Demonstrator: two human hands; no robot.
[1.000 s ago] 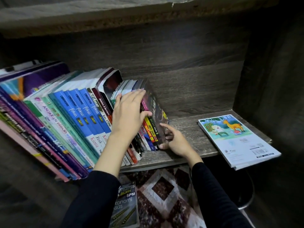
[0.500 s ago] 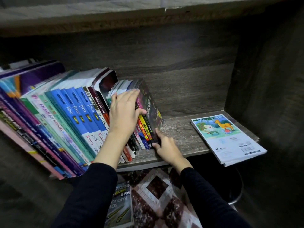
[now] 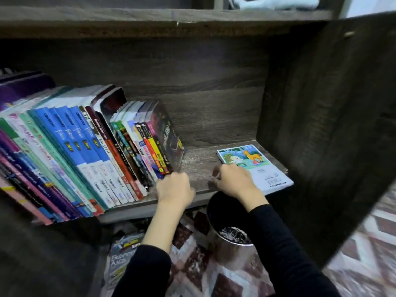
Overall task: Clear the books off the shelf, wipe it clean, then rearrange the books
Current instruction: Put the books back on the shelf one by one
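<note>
A long row of books [image 3: 70,151] leans left on the dark wooden shelf [image 3: 199,166]; the rightmost is a dark book [image 3: 169,138] beside several small paperbacks. My left hand [image 3: 174,188] sits at the foot of that dark book with its fingers curled; blur hides whether it grips anything. A thin picture book [image 3: 259,166] with a llama on its cover lies flat at the shelf's right end. My right hand [image 3: 234,181] rests on the shelf with fingers curled over that book's near left corner.
A shiny metal bin [image 3: 231,239] stands on the floor under the shelf's front edge. A book [image 3: 123,256] lies on the patterned mat [image 3: 192,264]. The shelf's right side wall [image 3: 321,125] stands close. A light blue cloth [image 3: 274,2] lies on the upper shelf.
My left hand dropped from the tops of the small books to their foot. My right hand slid right from the dark book to the picture book. The view tilted up.
</note>
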